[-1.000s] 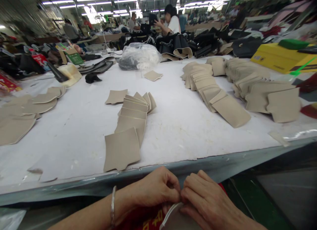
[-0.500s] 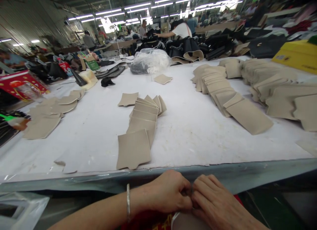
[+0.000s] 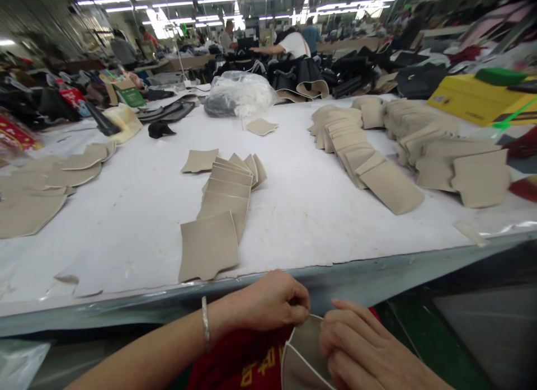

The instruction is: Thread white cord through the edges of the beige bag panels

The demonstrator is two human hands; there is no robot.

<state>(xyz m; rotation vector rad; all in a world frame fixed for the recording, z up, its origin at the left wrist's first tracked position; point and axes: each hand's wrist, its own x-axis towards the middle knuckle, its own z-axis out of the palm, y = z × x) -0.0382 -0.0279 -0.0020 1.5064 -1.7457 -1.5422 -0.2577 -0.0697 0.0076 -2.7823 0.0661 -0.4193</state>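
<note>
Below the table's front edge, my left hand (image 3: 279, 301) is closed, its thumb and fingertips pinching the upper edge of a beige leather-like piece (image 3: 308, 341) with pale edges. My right hand (image 3: 356, 348) curls over the right side of that piece; its fingertips are partly hidden. A fold or second layer shows in the lower part of the piece; I cannot tell which. Behind it lies red cloth (image 3: 251, 356) with yellow characters. On the table just beyond my hands, a beige panel (image 3: 208, 245) lies at the near end of a fanned row of similar panels (image 3: 229, 191).
The white-covered table (image 3: 293, 228) carries more beige panels (image 3: 31, 211) at left and overlapping rows (image 3: 344, 141) at right. A clear plastic bag (image 3: 241, 93) and black bags (image 3: 300, 79) lie at the back. A yellow box (image 3: 474, 99) stands far right. People work in the background.
My hands have moved apart, and more of the beige piece shows between them. The camera view has turned rightward, so the table's contents appear further left.
</note>
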